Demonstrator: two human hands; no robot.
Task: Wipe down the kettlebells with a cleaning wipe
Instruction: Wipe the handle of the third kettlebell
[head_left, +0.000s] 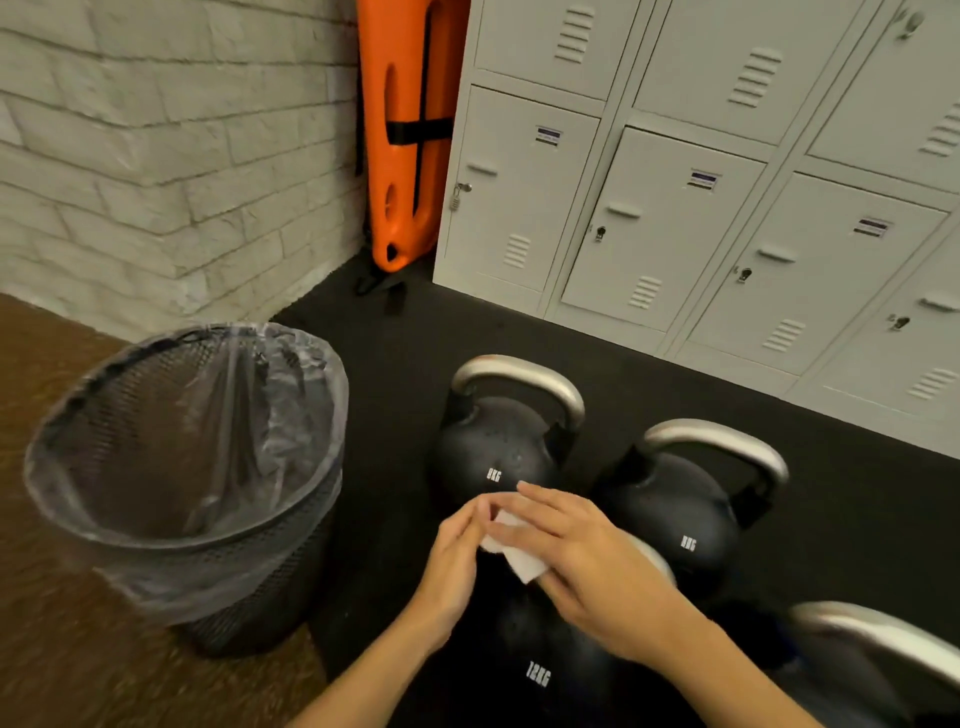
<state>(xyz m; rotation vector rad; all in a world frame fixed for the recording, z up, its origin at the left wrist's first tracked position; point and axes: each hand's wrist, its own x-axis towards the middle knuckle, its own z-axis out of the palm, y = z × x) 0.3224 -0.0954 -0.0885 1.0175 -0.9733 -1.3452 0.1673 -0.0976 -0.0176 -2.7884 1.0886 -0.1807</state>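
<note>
Several black kettlebells with steel handles stand on the dark mat. An 8KG kettlebell is farthest, a second 8KG one is to its right, a 12KG kettlebell sits nearest under my hands, and another kettlebell's handle shows at the lower right. A white cleaning wipe is pinched between both hands above the 12KG bell. My left hand grips its left edge. My right hand lies over its right side and hides the 12KG handle.
A black mesh bin with a clear liner stands to the left on brown carpet. Grey lockers line the back right. An orange board leans in the corner by a white brick wall.
</note>
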